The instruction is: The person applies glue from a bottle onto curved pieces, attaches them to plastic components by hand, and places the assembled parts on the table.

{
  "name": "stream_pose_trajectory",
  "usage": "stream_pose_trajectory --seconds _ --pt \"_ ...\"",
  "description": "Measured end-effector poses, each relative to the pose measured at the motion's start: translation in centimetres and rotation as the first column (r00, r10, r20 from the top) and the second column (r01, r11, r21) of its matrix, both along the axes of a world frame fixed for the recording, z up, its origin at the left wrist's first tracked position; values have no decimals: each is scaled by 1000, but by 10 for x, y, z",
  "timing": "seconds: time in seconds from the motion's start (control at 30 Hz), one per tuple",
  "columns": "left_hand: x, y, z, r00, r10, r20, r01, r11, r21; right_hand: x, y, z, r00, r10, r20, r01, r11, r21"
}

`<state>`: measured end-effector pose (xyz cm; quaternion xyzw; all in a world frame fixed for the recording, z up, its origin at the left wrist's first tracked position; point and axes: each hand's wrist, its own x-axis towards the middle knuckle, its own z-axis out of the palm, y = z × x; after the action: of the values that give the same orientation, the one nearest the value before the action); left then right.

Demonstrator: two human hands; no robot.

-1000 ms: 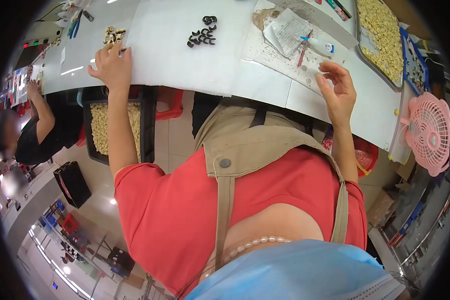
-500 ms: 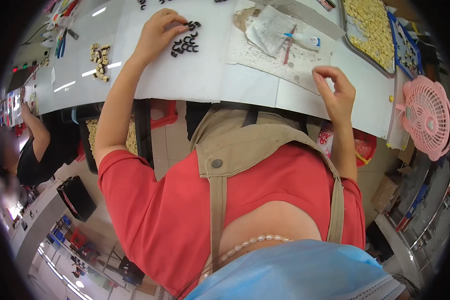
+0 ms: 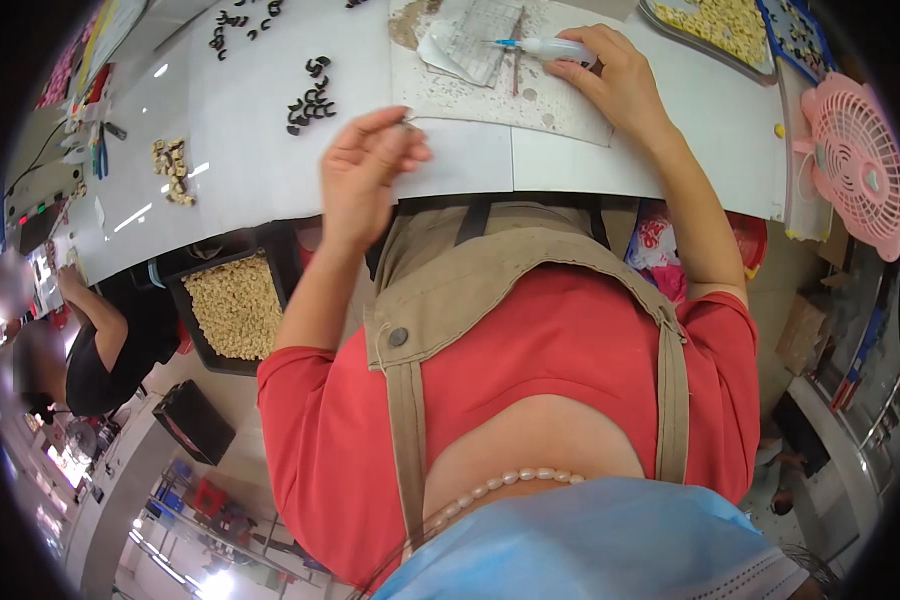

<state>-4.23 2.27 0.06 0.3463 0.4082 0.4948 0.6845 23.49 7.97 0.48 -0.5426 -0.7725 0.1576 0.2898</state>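
My left hand [image 3: 365,170] is raised near the table's front edge, thumb and fingers pinched together. A small dark piece [image 3: 407,122] shows at its fingertips, blurred. My right hand [image 3: 620,85] is wrapped round a small white squeeze bottle [image 3: 555,48] with a blue tip pointing left. The bottle is over a stained board [image 3: 560,115], where a crumpled printed paper [image 3: 475,45] and a thin reddish stick [image 3: 517,75] lie. Left of the board, a cluster of small black curved pieces [image 3: 312,105] rests on the white table sheet.
More black pieces [image 3: 245,22] lie farther back. Small yellowish pieces [image 3: 173,172] sit at the left. A tray of pale pieces [image 3: 715,30] and a pink fan [image 3: 858,165] stand right. Below is a black crate [image 3: 232,305] of pale pieces. Another person [image 3: 105,340] is at far left.
My left hand has come away from the black pieces toward the front edge, with a small dark piece. My right hand has reached forward and taken hold of the squeeze bottle. The view has shifted.
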Motion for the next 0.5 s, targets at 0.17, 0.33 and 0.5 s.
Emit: stream_pose_trajectory --seconds 0.17,0.33,0.5 --pt "49 -26 2 979 -41 201 77 982 -171 -3 -45 10 903 -218 -370 150 967 -204" --pt "60 -36 8 981 -79 174 111 977 -183 -12 -95 32 779 -164 -606 122 986 -110" --pt "59 -40 9 987 -76 143 105 973 -206 -23 -112 42 783 -147 -604 66 986 -154"
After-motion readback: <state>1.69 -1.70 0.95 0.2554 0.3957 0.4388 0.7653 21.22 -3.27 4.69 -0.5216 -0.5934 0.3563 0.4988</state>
